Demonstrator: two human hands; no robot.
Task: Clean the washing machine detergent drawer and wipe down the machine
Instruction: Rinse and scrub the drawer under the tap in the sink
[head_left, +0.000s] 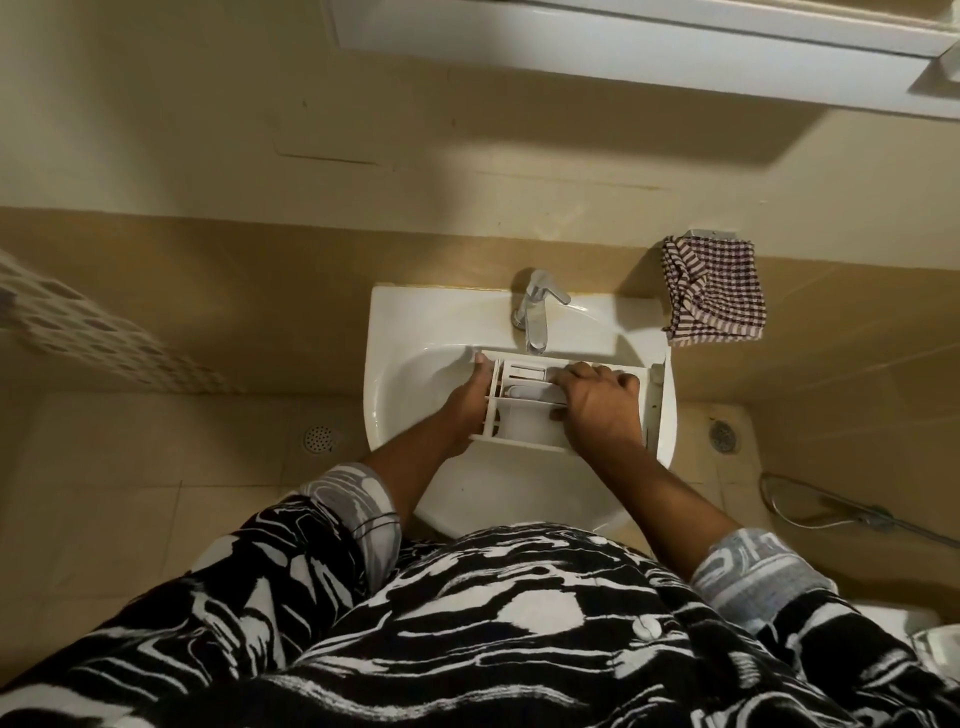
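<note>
The white detergent drawer (524, 415) lies across the washbasin (395, 332), its long axis running left to right, front panel toward the basin's right edge, open compartments facing up. The left hand (465, 410) grips its left end, fingers curled around it. The right hand (597, 400) presses into the compartments, fingers bent. A chrome tap (535, 312) stands at the basin's back edge. A checked cloth (714, 291) hangs on the beige tiled wall.

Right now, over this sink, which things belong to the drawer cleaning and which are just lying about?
In the job: white plastic detergent drawer, left hand, right hand, white ceramic sink, chrome tap.

Lying about: checked brown-and-white cloth hanging on the wall, round floor drains, metal hose on the floor.
</note>
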